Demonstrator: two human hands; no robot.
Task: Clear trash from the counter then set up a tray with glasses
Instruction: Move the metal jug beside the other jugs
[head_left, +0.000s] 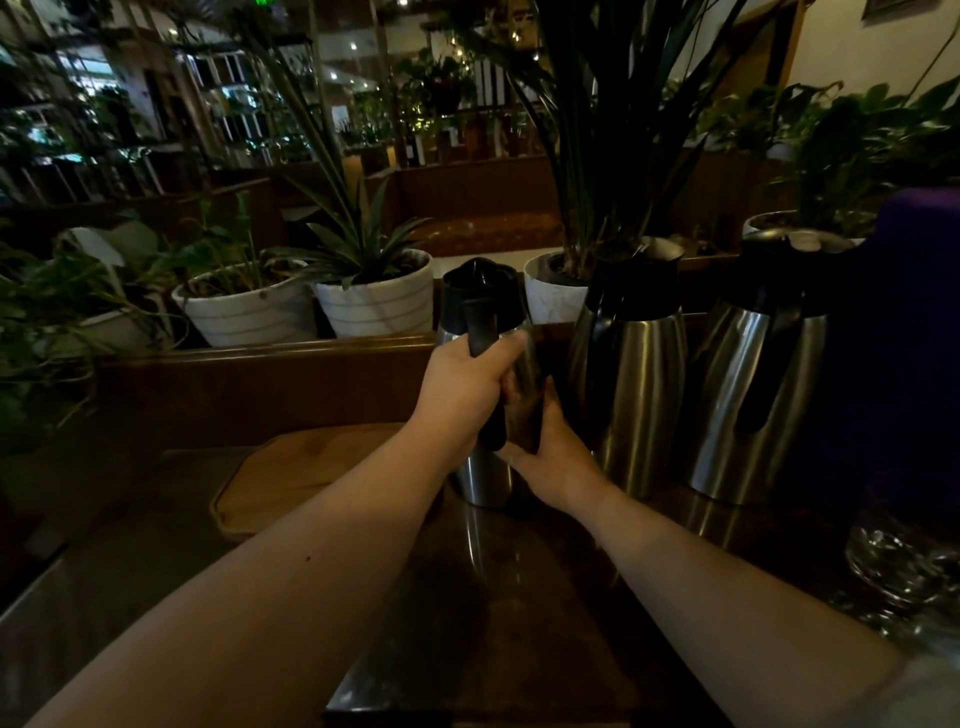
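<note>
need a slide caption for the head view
Left hand grips a steel carafe's black handle, right hand steadying its body, beside two larger carafes.

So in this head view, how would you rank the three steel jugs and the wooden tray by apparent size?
Largest to smallest, as they look:
1. Middle jug and right jug: too alike to rank.
2. Held jug, partly hidden by both hands.
Wooden tray: partly hidden, so unranked.

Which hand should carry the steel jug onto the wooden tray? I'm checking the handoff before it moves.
Probably the left hand: its fingers wrap the steel jug by its black handle, and the wooden tray lies on that side. The right hand only steadies the jug's body from below.
</note>
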